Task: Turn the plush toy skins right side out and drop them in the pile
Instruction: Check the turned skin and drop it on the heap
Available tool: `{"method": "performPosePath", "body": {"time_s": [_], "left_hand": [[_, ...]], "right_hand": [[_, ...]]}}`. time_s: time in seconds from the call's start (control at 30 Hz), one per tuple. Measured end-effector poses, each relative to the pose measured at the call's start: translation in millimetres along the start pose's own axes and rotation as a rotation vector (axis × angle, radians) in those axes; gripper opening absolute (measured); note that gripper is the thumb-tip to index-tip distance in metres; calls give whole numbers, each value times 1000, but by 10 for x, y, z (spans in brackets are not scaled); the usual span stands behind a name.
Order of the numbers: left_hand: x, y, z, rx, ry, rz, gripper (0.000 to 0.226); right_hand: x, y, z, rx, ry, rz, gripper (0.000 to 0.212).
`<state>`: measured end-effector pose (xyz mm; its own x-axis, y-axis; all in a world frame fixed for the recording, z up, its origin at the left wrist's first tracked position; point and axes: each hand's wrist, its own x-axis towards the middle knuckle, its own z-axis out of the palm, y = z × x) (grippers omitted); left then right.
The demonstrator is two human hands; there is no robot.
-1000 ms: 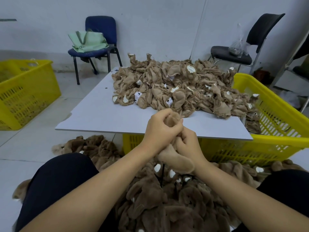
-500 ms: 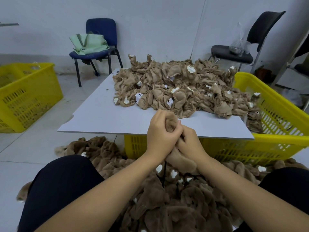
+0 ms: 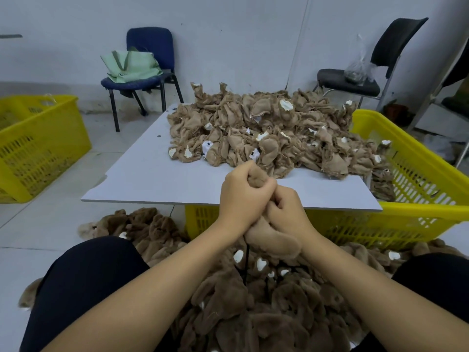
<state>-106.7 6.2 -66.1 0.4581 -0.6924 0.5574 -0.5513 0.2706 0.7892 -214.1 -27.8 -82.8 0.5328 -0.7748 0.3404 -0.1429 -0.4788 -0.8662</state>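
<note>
White walls back a pale tiled floor [image 3: 50, 229], where I count two chairs, one blue [image 3: 149, 72] carrying a green bag [image 3: 129, 64], one black [image 3: 375, 67], and two yellow slotted crates [image 3: 38, 146] [image 3: 416, 174]. One flat white board [image 3: 162, 171] lies across the nearer crate, heaped with matte tan inside-out skins [image 3: 269, 133], too many to count. My left hand [image 3: 242, 196] and right hand [image 3: 289, 212], pressed together, both grip one plush skin [image 3: 274, 241], fingers curled tight round it, its furry end hanging over the fluffy brown finished pile [image 3: 253, 301] between my knees.
</note>
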Motion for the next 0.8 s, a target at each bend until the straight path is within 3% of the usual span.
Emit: {"method": "performPosePath", "body": {"time_s": [0.3, 0.37, 0.47, 0.57, 0.63, 0.73, 0.8], "left_hand": [[-187, -161, 18, -132, 14, -168, 28], [-196, -130, 38, -141, 51, -151, 28], [-151, -54, -1, -221, 103, -48, 31], [-55, -14, -55, -275, 158, -13, 38], [-44, -36, -55, -263, 103, -120, 43], [-85, -105, -16, -101, -111, -329, 57], [-69, -106, -13, 6, -205, -343, 55]], "right_hand": [[28, 88, 85, -104, -69, 29, 20], [19, 74, 46, -115, -80, 13, 22], [5, -69, 12, -45, -38, -60, 46], [29, -161, 29, 39, -20, -123, 30], [53, -101, 66, 44, -32, -73, 22], [48, 49, 97, 25, -73, 65, 44], [59, 103, 74, -2, -92, 107, 39]]}}
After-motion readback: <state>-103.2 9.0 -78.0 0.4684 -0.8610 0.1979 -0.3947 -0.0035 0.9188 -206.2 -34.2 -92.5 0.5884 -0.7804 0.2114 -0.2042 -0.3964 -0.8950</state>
